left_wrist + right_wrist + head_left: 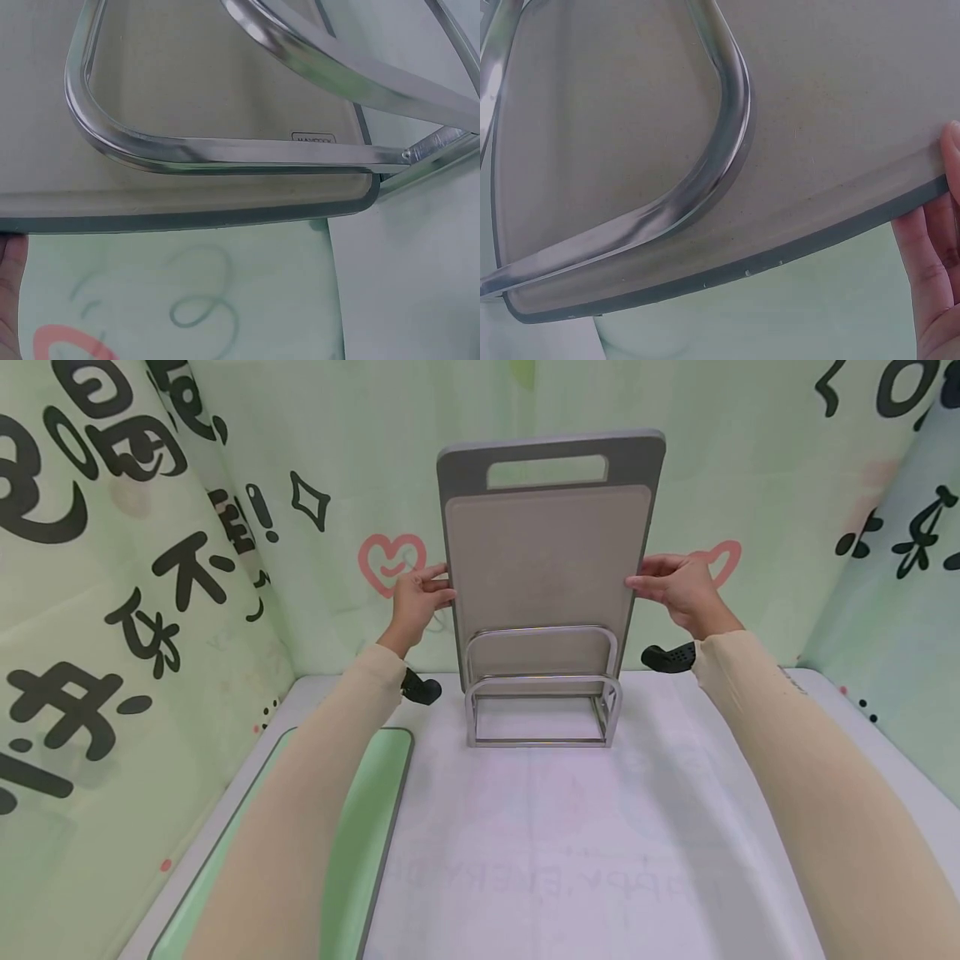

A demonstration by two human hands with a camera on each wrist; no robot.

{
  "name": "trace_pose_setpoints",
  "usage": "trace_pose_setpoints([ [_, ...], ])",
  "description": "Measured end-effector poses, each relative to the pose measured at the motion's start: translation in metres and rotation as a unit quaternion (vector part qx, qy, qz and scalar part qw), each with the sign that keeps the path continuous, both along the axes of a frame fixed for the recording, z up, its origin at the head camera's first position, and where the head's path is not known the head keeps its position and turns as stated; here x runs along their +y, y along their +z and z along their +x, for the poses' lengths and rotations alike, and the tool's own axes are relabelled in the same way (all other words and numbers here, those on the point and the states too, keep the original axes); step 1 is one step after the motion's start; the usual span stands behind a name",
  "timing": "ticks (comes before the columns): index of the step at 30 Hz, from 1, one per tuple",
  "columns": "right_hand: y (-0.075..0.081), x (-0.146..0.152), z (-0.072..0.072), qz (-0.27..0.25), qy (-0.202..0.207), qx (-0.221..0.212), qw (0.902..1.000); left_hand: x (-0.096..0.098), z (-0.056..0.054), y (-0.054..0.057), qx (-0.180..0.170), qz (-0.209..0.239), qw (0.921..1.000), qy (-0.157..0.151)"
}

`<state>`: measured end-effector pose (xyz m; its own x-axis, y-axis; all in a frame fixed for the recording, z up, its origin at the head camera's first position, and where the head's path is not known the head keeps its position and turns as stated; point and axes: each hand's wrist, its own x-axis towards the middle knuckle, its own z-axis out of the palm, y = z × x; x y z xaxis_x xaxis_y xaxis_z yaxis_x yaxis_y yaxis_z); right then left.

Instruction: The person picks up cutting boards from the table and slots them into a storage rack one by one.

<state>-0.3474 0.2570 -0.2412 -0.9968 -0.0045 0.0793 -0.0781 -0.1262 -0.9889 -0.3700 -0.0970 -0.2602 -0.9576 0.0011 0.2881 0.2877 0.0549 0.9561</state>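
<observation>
A grey cutting board (pixel 551 552) with a slot handle along its top stands upright at the back of the table. It is behind the two visible hoops of a shiny metal rack (pixel 540 744), which cross its lower part in the head view. My left hand (pixel 417 603) holds the board's left edge about halfway up; only a sliver of that hand shows in the left wrist view. Across from it, my right hand (pixel 686 589) pinches the right edge. In the right wrist view the thumb (pixel 952 150) lies on the board's front face, with fingers behind the edge.
A green board or mat (pixel 367 835) with a dark rim lies on the table at the left, partly under my left forearm. The white table (pixel 570 852) stretches toward me. Pale green curtains (pixel 315 585) with black lettering and pink hearts surround the back and sides.
</observation>
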Motion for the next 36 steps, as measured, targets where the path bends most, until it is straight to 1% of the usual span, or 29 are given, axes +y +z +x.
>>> trace_pose_setpoints([
  [4,-0.001,-0.0002,-0.002,0.003,0.002,0.002,1.0,-0.0006,0.0005,0.0008,-0.002,-0.002,1.0,0.001],
  [9,-0.0018,-0.0003,-0.0037,0.001,0.001,0.001,1.0,-0.001,-0.0004,0.001,-0.002,-0.016,0.9999,0.003],
  [14,-0.0012,-0.0009,-0.006,-0.009,0.003,-0.002,0.9999,-0.0023,-0.0033,0.0006,-0.01,-0.011,0.9999,0.005],
  [18,-0.0012,-0.0016,-0.0068,-0.017,0.006,-0.004,0.9998,-0.0025,-0.0031,0.0006,-0.011,-0.011,0.9999,0.005],
  [25,-0.0027,-0.0015,-0.0066,-0.005,-0.003,-0.01,0.9999,-0.0021,-0.0025,0.0008,-0.013,-0.019,0.9997,0.006],
  [32,-0.0038,-0.0024,-0.0072,-0.005,-0.002,-0.005,1.0,-0.0028,-0.0034,0.0005,-0.009,-0.022,0.9997,0.002],
  [36,-0.0056,-0.0026,-0.0095,-0.015,-0.002,-0.004,0.9999,-0.0039,-0.0045,-0.0023,0.0,-0.02,0.9998,-0.007],
])
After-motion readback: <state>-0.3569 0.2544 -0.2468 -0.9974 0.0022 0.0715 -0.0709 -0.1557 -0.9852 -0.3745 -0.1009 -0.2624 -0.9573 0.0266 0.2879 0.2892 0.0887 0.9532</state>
